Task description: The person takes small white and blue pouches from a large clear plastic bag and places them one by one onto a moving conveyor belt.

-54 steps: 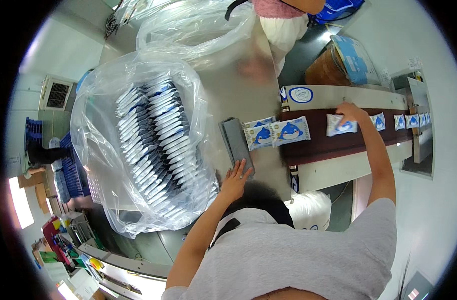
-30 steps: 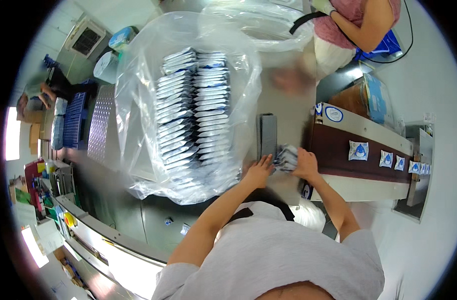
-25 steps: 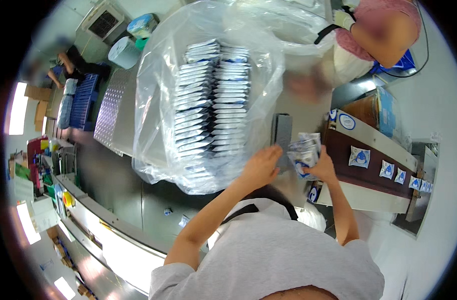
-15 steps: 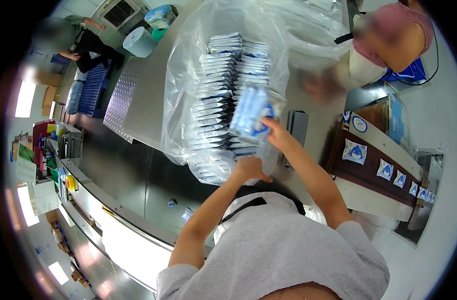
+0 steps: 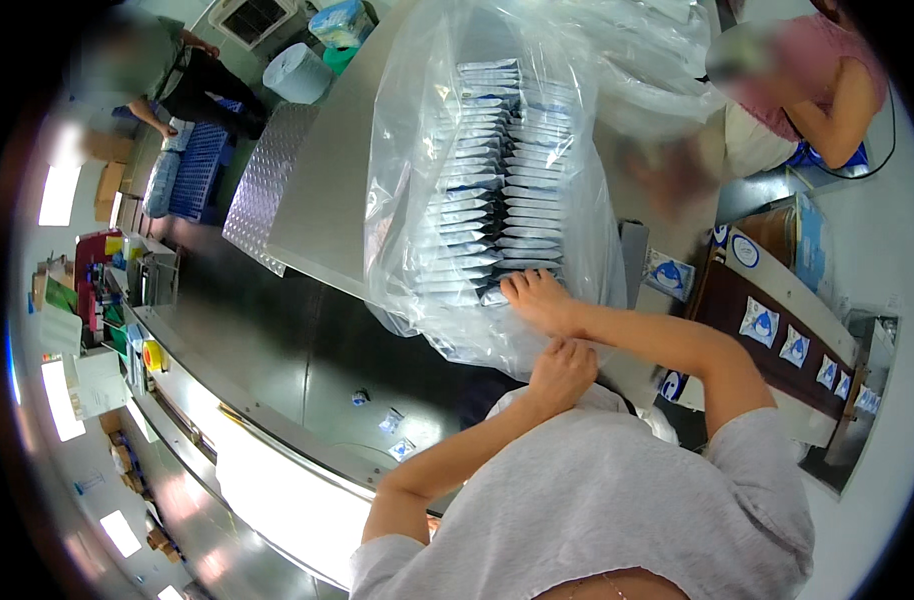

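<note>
A large clear plastic bag (image 5: 397, 200) lies open on the metal table, holding two columns of small white-and-blue packets (image 5: 472, 215) standing on edge. At the near end of the right column, my right hand (image 5: 539, 302) has its fingers bent over the last packets; its thumb is hidden. Just below it, my left hand (image 5: 565, 374) is closed in a fist at the bag's near edge, with film apparently gathered in it. The forearms come close together at the bag's mouth.
A grey bar (image 5: 632, 262) stands right of the bag. Beyond it, a dark conveyor (image 5: 777, 345) carries several packets. Loose packets (image 5: 402, 449) lie on the floor at left. One person (image 5: 817, 90) sits at the far right; another (image 5: 192, 75) stands far left beside a blue pallet (image 5: 202, 170).
My right hand has lowered the packets it held in the air into the near end of the right column. My left hand has moved right along the bag's edge and closed. The view has shifted.
</note>
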The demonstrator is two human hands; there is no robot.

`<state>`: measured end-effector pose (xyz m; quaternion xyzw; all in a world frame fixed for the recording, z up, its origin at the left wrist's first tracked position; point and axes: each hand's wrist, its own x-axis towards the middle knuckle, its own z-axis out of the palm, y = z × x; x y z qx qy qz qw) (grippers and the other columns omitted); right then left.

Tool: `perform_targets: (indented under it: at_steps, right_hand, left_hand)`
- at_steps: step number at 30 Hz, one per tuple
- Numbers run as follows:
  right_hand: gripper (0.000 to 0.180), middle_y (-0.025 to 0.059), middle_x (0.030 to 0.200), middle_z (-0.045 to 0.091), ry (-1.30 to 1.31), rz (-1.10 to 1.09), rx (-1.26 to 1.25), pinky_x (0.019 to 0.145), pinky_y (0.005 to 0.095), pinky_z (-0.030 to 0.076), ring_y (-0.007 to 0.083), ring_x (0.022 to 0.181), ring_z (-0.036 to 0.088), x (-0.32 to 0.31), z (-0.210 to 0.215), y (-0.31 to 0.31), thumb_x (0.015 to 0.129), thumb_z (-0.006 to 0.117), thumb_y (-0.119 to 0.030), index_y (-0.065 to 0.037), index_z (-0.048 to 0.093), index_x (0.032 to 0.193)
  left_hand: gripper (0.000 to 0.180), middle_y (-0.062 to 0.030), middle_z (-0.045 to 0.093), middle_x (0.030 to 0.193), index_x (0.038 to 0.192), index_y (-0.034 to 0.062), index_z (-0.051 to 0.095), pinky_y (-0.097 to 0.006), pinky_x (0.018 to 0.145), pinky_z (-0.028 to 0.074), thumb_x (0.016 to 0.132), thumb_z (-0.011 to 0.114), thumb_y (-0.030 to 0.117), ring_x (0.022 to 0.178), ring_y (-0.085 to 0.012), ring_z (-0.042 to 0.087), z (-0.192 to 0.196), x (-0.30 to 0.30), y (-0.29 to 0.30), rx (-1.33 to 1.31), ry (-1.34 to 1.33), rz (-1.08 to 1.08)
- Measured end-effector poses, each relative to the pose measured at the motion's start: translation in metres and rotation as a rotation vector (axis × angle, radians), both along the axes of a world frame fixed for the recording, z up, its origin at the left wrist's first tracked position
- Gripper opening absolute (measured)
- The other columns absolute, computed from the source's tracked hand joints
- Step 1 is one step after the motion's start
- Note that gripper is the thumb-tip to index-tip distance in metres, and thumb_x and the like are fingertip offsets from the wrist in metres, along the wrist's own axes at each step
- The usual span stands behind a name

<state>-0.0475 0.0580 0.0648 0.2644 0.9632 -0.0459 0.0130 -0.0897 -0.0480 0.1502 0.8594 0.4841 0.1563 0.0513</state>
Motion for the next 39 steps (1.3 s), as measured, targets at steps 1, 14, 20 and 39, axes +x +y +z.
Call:
perform_targets:
  at_steps: [1,14,20,39]
  right_hand:
    - [0.038,0.0173,0.118,0.054,-0.040,-0.024,-0.142,0.078,0.0488,0.046,0.0334,0.096,0.058,0.001,0.001,-0.003,0.082,0.049,-0.021,-0.002,0.051,0.114]
    - [0.063,0.0231,0.150,0.007,-0.323,0.033,-0.594,0.095,0.0705,0.028,0.0633,0.122,0.024,0.035,0.062,0.003,0.091,0.036,-0.032,-0.005,0.015,0.144]
    - [0.036,0.0177,0.110,0.053,0.634,-0.501,-0.433,0.082,0.0385,0.044,0.0338,0.097,0.053,0.094,0.053,-0.019,0.080,0.056,-0.009,-0.001,0.050,0.114]
    - [0.014,0.0125,0.093,0.061,0.502,-0.768,-0.873,0.078,0.0394,0.046,0.0284,0.089,0.059,0.313,-0.018,-0.106,0.083,0.055,-0.015,-0.005,0.061,0.090]
  left_hand:
    - [0.006,-0.0068,0.059,0.071,0.069,0.0076,0.060,-0.031,0.072,0.045,0.068,0.057,0.013,0.073,-0.0180,0.060,0.009,-0.001,0.001,-0.004,0.007,-0.011]
    - [0.013,-0.0144,0.062,0.081,0.083,0.0038,0.061,-0.038,0.062,0.048,0.076,0.066,0.014,0.075,-0.0320,0.060,0.072,-0.026,0.054,-0.248,-0.224,0.118]
    - [0.012,-0.0141,0.057,0.087,0.082,0.0026,0.055,-0.043,0.073,0.044,0.072,0.061,0.001,0.084,-0.0347,0.054,0.091,0.066,0.054,-0.171,-0.716,-0.281]
    - [0.093,-0.0301,0.006,0.147,0.138,-0.0117,0.018,-0.048,0.112,0.017,0.067,0.072,0.016,0.135,-0.0476,0.011,-0.154,0.108,0.051,-0.514,0.054,-0.192]
